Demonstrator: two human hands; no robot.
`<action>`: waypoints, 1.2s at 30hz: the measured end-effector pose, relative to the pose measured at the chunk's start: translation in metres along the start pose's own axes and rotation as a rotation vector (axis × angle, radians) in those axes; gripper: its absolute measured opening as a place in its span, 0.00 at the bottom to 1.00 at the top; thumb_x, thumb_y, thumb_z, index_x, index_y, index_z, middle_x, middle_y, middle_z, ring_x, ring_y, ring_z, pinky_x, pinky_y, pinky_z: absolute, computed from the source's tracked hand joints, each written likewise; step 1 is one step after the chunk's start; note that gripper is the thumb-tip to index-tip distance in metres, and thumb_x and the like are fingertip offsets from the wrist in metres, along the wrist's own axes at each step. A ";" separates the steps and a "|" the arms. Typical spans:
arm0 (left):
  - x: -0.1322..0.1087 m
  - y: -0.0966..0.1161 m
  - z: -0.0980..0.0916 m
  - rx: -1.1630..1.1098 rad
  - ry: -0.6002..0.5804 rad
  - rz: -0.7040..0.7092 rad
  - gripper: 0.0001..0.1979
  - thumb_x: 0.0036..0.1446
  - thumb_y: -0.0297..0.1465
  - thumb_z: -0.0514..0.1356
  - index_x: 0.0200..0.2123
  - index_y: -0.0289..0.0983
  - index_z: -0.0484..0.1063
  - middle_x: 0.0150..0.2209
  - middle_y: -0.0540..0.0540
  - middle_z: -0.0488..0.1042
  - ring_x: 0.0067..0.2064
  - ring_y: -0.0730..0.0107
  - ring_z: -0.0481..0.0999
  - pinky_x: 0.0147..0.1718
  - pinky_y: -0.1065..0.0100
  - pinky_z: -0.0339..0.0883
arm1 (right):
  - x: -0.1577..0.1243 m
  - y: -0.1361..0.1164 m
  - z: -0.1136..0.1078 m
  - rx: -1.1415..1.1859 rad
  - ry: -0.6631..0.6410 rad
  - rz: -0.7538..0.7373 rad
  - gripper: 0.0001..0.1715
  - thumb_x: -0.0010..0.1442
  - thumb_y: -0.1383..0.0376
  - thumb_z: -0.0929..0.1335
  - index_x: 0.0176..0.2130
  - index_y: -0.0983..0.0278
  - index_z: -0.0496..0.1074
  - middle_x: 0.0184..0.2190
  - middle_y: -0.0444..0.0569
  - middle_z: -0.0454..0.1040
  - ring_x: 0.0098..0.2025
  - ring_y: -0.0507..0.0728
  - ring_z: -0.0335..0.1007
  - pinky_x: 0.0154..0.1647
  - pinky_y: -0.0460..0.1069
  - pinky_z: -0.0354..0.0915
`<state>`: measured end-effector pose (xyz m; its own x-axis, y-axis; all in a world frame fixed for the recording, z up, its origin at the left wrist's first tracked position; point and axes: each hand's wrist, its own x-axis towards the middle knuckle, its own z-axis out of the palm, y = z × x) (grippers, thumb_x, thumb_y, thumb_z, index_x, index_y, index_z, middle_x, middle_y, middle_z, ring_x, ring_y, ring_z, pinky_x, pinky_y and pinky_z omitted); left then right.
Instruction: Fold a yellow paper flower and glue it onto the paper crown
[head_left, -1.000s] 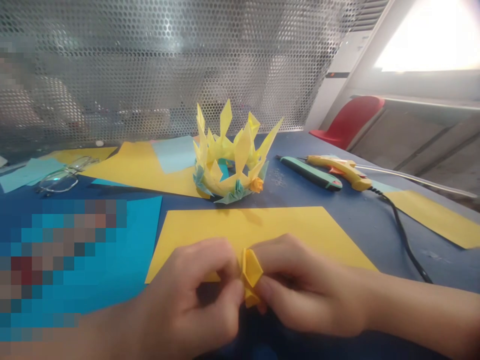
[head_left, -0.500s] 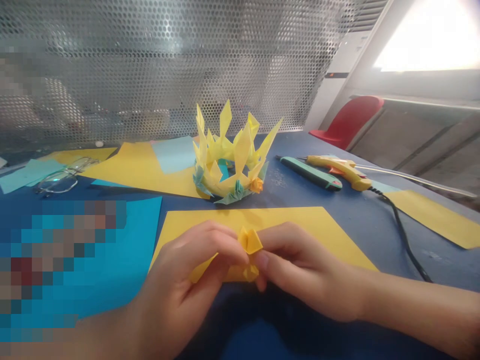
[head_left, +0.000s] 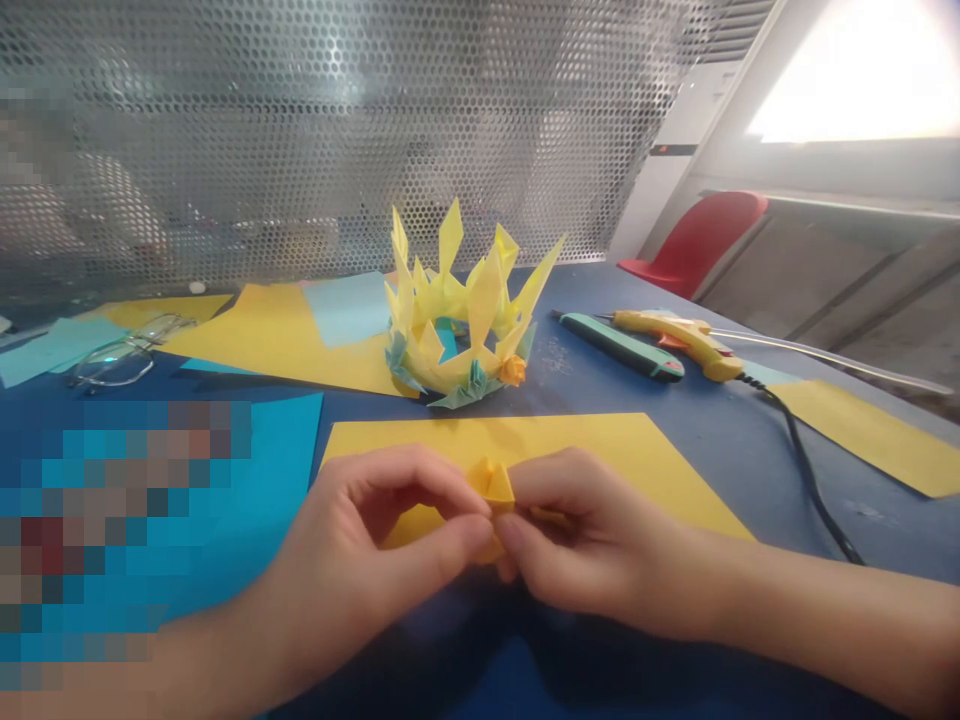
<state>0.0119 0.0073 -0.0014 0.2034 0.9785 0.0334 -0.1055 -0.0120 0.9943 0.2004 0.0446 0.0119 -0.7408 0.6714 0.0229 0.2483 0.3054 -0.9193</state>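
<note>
A small folded yellow paper piece (head_left: 495, 482) is pinched between both my hands, just above a yellow paper sheet (head_left: 585, 435). My left hand (head_left: 390, 545) grips it from the left, thumb and fingertips meeting at its lower edge. On the other side my right hand (head_left: 607, 540) has thumb and index finger closed on it. Fingers cover the lower part of the piece. Beyond the sheet stands a pale yellow paper crown (head_left: 484, 310) with tall points, blue-green paper leaves and an orange paper rose (head_left: 513, 371) on its band.
At right lie a green-and-black utility knife (head_left: 622, 347) and a yellow glue gun (head_left: 675, 335) with a black cord (head_left: 810, 480). Eyeglasses (head_left: 116, 365) and paper sheets lie at left, with a blue sheet (head_left: 281, 480) nearer. A perforated metal panel (head_left: 300, 150) borders the back.
The folded piece has moved slightly left and turned. My left thumb has come up against its lower edge, and my right thumb has shifted left and down.
</note>
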 end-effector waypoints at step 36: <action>0.005 0.001 -0.001 0.056 0.151 0.026 0.13 0.52 0.29 0.71 0.24 0.41 0.68 0.27 0.57 0.72 0.32 0.76 0.74 0.33 0.79 0.73 | 0.002 -0.004 -0.003 -0.103 0.379 -0.124 0.08 0.57 0.66 0.74 0.28 0.65 0.74 0.22 0.40 0.71 0.24 0.48 0.66 0.26 0.41 0.66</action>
<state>0.0115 0.0122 -0.0004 0.0521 0.9975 0.0481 -0.0540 -0.0453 0.9975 0.2001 0.0470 0.0169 -0.4917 0.8203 0.2921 0.2472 0.4532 -0.8565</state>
